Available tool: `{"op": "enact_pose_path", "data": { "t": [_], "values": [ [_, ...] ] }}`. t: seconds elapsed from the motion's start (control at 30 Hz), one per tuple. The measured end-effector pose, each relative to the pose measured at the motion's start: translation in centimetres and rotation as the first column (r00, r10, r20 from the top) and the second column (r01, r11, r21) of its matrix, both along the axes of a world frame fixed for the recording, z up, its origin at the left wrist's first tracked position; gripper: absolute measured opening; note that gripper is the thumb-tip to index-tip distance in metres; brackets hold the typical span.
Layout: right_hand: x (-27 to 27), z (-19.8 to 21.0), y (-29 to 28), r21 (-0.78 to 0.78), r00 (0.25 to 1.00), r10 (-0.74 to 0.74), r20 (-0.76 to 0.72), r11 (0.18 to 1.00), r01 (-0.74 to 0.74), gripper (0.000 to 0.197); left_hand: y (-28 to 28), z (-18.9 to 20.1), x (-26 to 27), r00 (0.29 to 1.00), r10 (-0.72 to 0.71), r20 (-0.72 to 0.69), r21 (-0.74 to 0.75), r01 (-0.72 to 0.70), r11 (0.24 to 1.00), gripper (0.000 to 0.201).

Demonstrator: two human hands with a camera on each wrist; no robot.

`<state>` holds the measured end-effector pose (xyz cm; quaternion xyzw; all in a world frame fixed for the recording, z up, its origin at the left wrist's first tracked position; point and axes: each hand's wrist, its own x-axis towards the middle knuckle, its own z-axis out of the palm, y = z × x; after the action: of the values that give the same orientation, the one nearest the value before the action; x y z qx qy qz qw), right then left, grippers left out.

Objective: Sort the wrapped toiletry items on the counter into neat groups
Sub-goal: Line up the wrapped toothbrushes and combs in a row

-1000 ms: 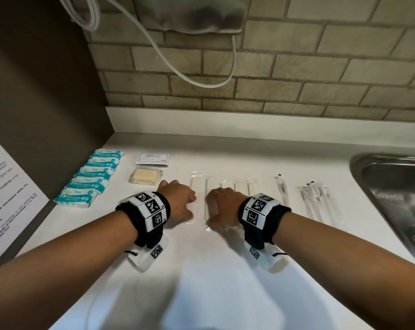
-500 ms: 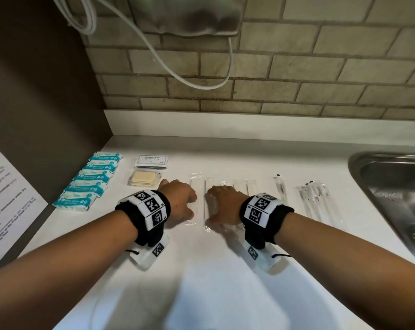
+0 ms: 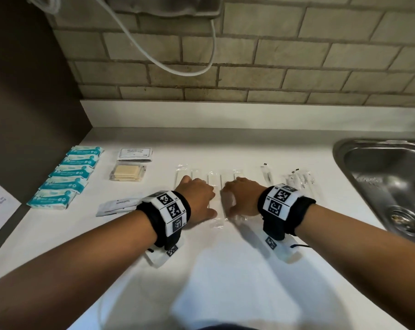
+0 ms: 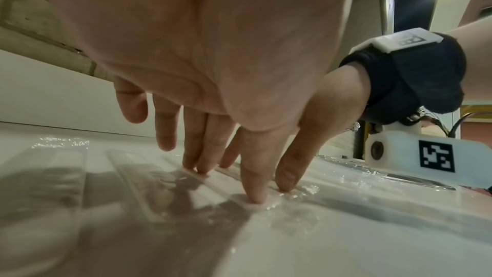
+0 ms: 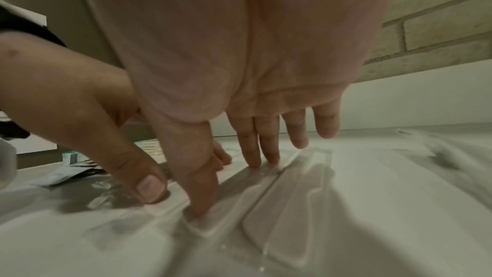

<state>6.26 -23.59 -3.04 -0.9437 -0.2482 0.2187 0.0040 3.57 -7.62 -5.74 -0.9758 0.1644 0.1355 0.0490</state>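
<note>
A row of several long white items in clear wrappers (image 3: 211, 178) lies side by side mid-counter. My left hand (image 3: 197, 198) rests on the row's left part, fingers straight, fingertips and thumb pressing on the plastic (image 4: 165, 178). My right hand (image 3: 242, 196) presses on the right part in the same way, its thumb (image 5: 205, 193) beside the left thumb (image 5: 149, 186). Neither hand grips anything. Teal packets (image 3: 66, 177) line the left edge. Shampoo sachets (image 3: 135, 154), a yellowish packet (image 3: 128, 173) and a toothpaste sachet (image 3: 117, 206) lie between them and the hands.
Thin clear-wrapped sticks with black tips (image 3: 297, 181) lie right of the row. A steel sink (image 3: 380, 182) is set into the counter at the right. A brick wall and a hanging cable (image 3: 178, 67) stand behind, a dark panel at the left.
Both hands have slid to the right along the wrapped row. The left hand now lies on its left items, and a toothpaste sachet shows beside the left wrist.
</note>
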Motion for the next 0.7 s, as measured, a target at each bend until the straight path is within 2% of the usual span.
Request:
{"op": "enact_pose_path", "data": {
  "t": [0.2, 0.5, 0.7],
  "values": [
    [0.4, -0.5, 0.3, 0.009, 1.0, 0.01, 0.029, 1.0, -0.011, 0.063, 0.3, 0.3, 0.4, 1.0, 0.014, 0.001, 0.004, -0.014, 1.0, 0.047],
    [0.8, -1.0, -0.1, 0.008, 0.996, 0.063, 0.058, 0.998, -0.063, 0.059, 0.3, 0.3, 0.6, 0.997, 0.041, 0.065, -0.022, -0.04, 0.999, 0.046],
    [1.0, -1.4, 0.2, 0.008, 0.996, 0.077, 0.038, 0.997, -0.077, 0.056, 0.7, 0.3, 0.2, 0.998, 0.039, 0.045, -0.049, -0.037, 0.998, 0.045]
  ]
}}
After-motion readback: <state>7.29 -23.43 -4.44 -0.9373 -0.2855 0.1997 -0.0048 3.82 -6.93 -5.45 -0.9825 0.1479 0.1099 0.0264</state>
